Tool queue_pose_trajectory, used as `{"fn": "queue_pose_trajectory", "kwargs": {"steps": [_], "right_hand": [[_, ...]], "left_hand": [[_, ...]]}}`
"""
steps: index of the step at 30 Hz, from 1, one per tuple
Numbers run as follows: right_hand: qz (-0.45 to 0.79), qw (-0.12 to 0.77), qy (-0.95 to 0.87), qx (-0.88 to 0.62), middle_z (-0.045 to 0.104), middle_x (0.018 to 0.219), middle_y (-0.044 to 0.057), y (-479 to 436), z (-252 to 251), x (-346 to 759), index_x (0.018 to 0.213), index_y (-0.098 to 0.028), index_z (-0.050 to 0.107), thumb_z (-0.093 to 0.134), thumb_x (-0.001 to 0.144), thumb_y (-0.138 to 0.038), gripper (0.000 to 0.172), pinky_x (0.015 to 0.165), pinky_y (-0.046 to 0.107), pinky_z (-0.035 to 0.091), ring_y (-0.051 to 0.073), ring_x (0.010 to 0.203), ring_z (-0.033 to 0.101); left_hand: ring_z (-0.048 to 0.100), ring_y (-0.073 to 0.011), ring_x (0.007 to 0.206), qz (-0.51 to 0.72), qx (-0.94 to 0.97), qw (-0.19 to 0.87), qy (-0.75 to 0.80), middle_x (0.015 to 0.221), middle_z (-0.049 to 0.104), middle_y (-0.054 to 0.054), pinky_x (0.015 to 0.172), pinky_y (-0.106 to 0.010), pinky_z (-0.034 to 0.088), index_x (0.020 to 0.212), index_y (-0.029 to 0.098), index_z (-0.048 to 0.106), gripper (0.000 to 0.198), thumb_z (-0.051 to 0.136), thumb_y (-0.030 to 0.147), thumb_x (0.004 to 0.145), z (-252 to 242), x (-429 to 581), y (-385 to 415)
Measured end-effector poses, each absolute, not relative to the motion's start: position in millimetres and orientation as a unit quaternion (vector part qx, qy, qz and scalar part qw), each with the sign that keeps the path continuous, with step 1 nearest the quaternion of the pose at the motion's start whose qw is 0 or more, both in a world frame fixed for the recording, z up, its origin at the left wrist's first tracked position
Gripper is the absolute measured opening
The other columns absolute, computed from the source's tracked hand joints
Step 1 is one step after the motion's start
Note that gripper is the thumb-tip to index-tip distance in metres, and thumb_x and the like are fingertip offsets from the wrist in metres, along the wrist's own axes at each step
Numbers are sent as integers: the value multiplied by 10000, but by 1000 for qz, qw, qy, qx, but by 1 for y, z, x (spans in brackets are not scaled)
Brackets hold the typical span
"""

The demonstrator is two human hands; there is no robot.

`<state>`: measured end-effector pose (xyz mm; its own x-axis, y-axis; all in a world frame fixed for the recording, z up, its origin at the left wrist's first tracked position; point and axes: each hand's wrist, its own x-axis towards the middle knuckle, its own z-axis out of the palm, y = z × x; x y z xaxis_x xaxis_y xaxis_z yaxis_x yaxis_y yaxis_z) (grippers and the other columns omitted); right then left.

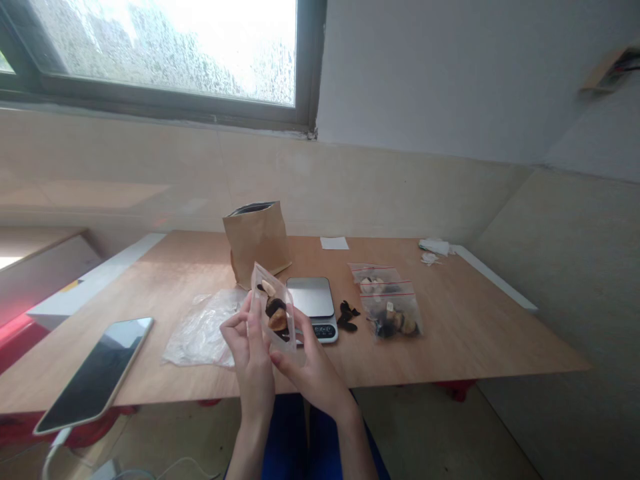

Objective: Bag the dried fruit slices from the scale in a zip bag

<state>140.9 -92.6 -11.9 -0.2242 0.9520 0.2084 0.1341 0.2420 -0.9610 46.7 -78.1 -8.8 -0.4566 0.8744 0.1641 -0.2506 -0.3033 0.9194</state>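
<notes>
Seen from the head camera, a person's two bare hands are raised over the front edge of a wooden table (450,333). The left hand (247,350) and right hand (313,373) hold a clear plastic pouch (274,310) upright and slightly tilted between them, in a narrow pinch at its sides and lower edge. Inside are pale and dark dried pieces. Just beyond the pouch sit a digital kitchen scale (311,297) and a kraft paper bag (257,240). A crumpled plastic bag (200,330) lies to the left, and loose dark dried pieces (347,317) lie right of the scale, beside two filled zip bags (390,310). A smartphone (95,373) rests at the table's front left edge. The pouch's top seal cannot be made out; if it is open, tilting could spill pieces. Slick plastic could slip from so light a pinch, and a careless elbow could knock the phone off the edge.
</notes>
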Motion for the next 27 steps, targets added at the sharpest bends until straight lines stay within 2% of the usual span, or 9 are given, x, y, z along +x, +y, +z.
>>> {"fn": "queue_pose_trajectory", "kwargs": {"steps": [2,4,10,15,18,20,24,27], "right_hand": [[418,472,-650,-424,343,1436,26,-93,-12,135,1380,-294,303,501,870,-387,555,1099,376,249,190,1327,296],[388,473,-663,-431,357,1430,7,-91,-12,133,1373,-303,333,456,896,-365,497,1109,376,230,185,1332,286],[353,503,-655,-440,470,1355,13,-89,-18,140,1314,-281,442,379,931,-330,391,1075,358,299,176,1273,390],[335,569,-591,-463,658,1069,49,-91,-18,152,1075,-218,625,406,921,-340,294,886,284,452,184,1020,594],[336,611,-540,-472,692,936,55,-92,-17,158,945,-191,657,433,905,-367,287,798,261,481,183,902,639],[342,636,-509,-468,702,887,60,-91,-18,160,905,-180,658,436,898,-388,304,781,265,491,184,861,652],[351,656,-481,-464,710,782,55,-88,-23,160,874,-173,644,435,889,-424,327,754,283,508,180,758,666],[342,653,-480,-475,708,718,43,-86,-30,161,863,-179,628,419,895,-427,326,733,283,510,173,699,666]], "left_hand": [[409,-201,1256,718,352,405,443,1297,464,-67,1025,-354,335,1043,240,434,301,427,473,853,-9,50,-81],[398,-199,1264,702,358,431,440,1305,468,-66,1031,-351,327,1079,247,453,337,401,495,857,-8,53,-84],[396,-211,1267,661,348,502,437,1342,440,-65,1010,-377,356,1129,274,449,374,397,516,849,0,59,-97],[427,-218,1234,685,380,393,482,1298,459,-70,1025,-399,338,1098,249,446,347,517,433,813,-6,53,-93],[398,-225,1251,688,378,333,524,1324,421,-83,1028,-391,332,1157,238,411,459,579,418,769,-13,42,-84],[410,-230,1237,674,368,343,541,1319,431,-88,1007,-377,354,1190,230,409,522,594,438,748,-18,35,-78],[570,-213,993,622,423,389,532,1028,624,-65,861,-316,446,989,177,585,388,547,487,759,-21,24,-72],[597,-187,818,617,460,368,521,831,659,-39,735,-273,469,859,170,628,344,533,487,766,-20,23,-74]]}}
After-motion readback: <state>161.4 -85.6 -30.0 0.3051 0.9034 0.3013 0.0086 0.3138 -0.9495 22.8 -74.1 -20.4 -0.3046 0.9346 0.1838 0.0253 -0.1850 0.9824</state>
